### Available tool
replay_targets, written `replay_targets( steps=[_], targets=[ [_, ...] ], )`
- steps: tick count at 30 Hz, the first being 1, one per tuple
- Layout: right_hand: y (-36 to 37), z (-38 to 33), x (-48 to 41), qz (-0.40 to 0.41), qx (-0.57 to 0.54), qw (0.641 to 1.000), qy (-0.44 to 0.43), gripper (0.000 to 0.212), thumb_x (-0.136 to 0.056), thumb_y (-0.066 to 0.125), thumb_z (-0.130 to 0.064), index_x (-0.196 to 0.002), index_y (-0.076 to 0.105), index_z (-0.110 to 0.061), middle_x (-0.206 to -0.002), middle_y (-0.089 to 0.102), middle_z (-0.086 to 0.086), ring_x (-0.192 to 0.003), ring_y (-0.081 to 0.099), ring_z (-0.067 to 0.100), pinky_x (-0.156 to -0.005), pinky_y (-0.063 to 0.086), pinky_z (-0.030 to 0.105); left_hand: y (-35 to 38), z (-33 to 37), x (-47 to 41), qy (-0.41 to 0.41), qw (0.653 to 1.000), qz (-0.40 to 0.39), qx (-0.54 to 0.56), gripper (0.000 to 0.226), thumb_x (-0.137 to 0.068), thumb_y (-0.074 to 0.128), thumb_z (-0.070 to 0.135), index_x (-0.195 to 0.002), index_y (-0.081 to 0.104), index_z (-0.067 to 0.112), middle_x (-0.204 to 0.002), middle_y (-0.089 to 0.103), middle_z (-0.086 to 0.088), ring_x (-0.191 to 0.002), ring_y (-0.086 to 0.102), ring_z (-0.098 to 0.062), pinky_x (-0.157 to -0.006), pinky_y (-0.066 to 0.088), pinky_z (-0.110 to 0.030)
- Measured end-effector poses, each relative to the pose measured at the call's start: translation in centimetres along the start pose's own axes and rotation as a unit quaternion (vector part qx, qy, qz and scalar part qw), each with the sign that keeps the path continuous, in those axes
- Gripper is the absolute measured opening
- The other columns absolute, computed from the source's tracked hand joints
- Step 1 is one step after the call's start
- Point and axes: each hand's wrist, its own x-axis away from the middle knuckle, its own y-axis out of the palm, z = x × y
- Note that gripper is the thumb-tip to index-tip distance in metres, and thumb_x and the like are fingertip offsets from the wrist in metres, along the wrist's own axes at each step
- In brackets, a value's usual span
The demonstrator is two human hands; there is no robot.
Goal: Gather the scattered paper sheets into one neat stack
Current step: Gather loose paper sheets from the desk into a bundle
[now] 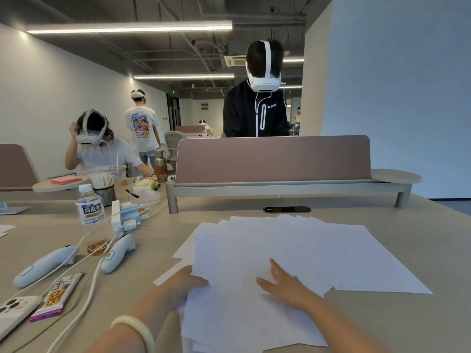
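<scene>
Several white paper sheets lie overlapping in a loose, fanned pile on the beige desk, corners sticking out at different angles. My left hand grips the left edge of the upper sheets, thumb on top and fingers tucked beneath. My right hand rests flat on the pile, fingers straight and spread. One sheet juts far out to the right, and another corner pokes out on the left.
Left of the pile lie two white controllers, white cables, a snack packet, a phone and a tea bottle. A brown divider stands behind the papers; other people wearing headsets are beyond it.
</scene>
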Motion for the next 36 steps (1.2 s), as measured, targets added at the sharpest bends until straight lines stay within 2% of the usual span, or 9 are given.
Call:
replay_targets(
  steps=[4, 9, 14, 18, 21, 25, 28, 32, 36],
  targets=[
    [-0.1, -0.9, 0.6, 0.033, -0.168, 0.985, -0.032, 0.087, -0.089, 0.055, -0.045, -0.151, -0.001, -0.022, -0.159, 0.008, -0.002, -0.146, 0.015, 0.016, -0.117, 0.018, 0.031, -0.8, -0.3, 0.8, 0.036, 0.998, 0.036, -0.031, 0.083, -0.049, 0.072, 0.011, -0.128, 0.05, 0.004, -0.122, 0.062, -0.018, -0.112, 0.06, -0.037, -0.101, 0.044, -0.051],
    [0.1, -0.7, 0.4, 0.061, -0.139, 0.988, -0.017, 0.082, -0.09, 0.056, -0.041, -0.151, 0.006, -0.016, -0.157, 0.016, 0.004, -0.144, 0.02, 0.018, -0.114, 0.02, 0.029, -0.7, -0.2, 2.4, 0.058, 0.995, 0.076, -0.027, 0.061, -0.077, 0.067, -0.006, -0.133, 0.042, 0.005, -0.124, 0.057, -0.011, -0.108, 0.056, -0.028, -0.087, 0.047, -0.035],
    [-0.2, -0.4, 0.4, 0.157, -0.186, 0.97, -0.014, 0.078, -0.087, 0.063, -0.035, -0.148, 0.02, -0.014, -0.155, 0.024, 0.004, -0.143, 0.024, 0.02, -0.115, 0.022, 0.032, -1.5, -0.1, 3.0, 0.109, 0.988, 0.103, -0.027, 0.054, -0.084, 0.063, 0.001, -0.131, 0.042, 0.018, -0.123, 0.054, 0.001, -0.099, 0.053, -0.015, -0.069, 0.043, -0.02],
    [-1.8, 0.6, 0.5, 0.204, -0.246, 0.948, 0.011, 0.077, -0.084, 0.067, -0.03, -0.147, 0.024, -0.013, -0.151, 0.032, 0.006, -0.14, 0.03, 0.024, -0.111, 0.029, 0.037, -2.1, 0.6, 4.0, 0.144, 0.982, 0.124, 0.012, 0.052, -0.088, 0.059, 0.002, -0.129, 0.041, 0.028, -0.114, 0.055, 0.01, -0.094, 0.056, -0.012, -0.074, 0.043, -0.027],
    [-3.2, 1.0, 0.5, 0.199, -0.299, 0.933, 0.018, 0.073, -0.083, 0.069, -0.028, -0.143, 0.03, -0.015, -0.136, 0.051, 0.009, -0.122, 0.051, 0.026, -0.103, 0.041, 0.04, -2.6, 1.0, 4.3, 0.164, 0.978, 0.127, 0.03, 0.056, -0.087, 0.061, 0.001, -0.132, 0.042, 0.027, -0.124, 0.058, 0.007, -0.093, 0.06, -0.004, -0.073, 0.045, -0.023],
    [-5.1, 1.6, -0.1, 0.188, -0.395, 0.899, 0.034, 0.065, -0.081, 0.071, -0.027, -0.136, 0.039, -0.012, -0.116, 0.062, 0.014, -0.097, 0.064, 0.028, -0.09, 0.052, 0.045, -2.5, 1.5, 4.3, 0.182, 0.975, 0.107, 0.064, 0.051, -0.087, 0.06, 0.0, -0.128, 0.046, 0.027, -0.105, 0.063, 0.015, -0.076, 0.065, 0.007, -0.057, 0.047, -0.013],
    [-5.9, 1.6, 0.3, 0.171, -0.444, 0.88, 0.017, 0.043, -0.085, 0.068, -0.02, -0.124, 0.051, -0.013, -0.115, 0.064, 0.01, -0.094, 0.066, 0.025, -0.075, 0.055, 0.036, -2.1, 2.1, 4.1, 0.197, 0.972, 0.091, 0.088, 0.057, -0.076, 0.07, 0.005, -0.125, 0.05, 0.025, -0.104, 0.07, 0.012, -0.079, 0.071, 0.0, -0.062, 0.051, -0.02],
    [-6.3, 1.8, 1.1, 0.107, -0.469, 0.877, -0.025, 0.026, -0.088, 0.063, -0.016, -0.113, 0.064, -0.011, -0.108, 0.071, 0.009, -0.099, 0.067, 0.028, -0.085, 0.055, 0.042, -1.5, 3.0, 3.8, 0.217, 0.964, 0.083, 0.128, 0.051, -0.073, 0.07, 0.01, -0.117, 0.053, 0.029, -0.095, 0.075, 0.012, -0.083, 0.072, -0.007, -0.068, 0.051, -0.028],
    [-6.3, 1.9, 1.2, 0.142, -0.441, 0.885, -0.038, 0.023, -0.09, 0.059, -0.012, -0.112, 0.064, -0.017, -0.107, 0.071, 0.005, -0.099, 0.066, 0.027, -0.087, 0.054, 0.046, -1.2, 3.5, 4.2, 0.233, 0.96, 0.053, 0.145, 0.057, -0.062, 0.073, 0.018, -0.116, 0.057, 0.027, -0.104, 0.074, 0.005, -0.092, 0.072, -0.015, -0.073, 0.053, -0.032]
  ],
)
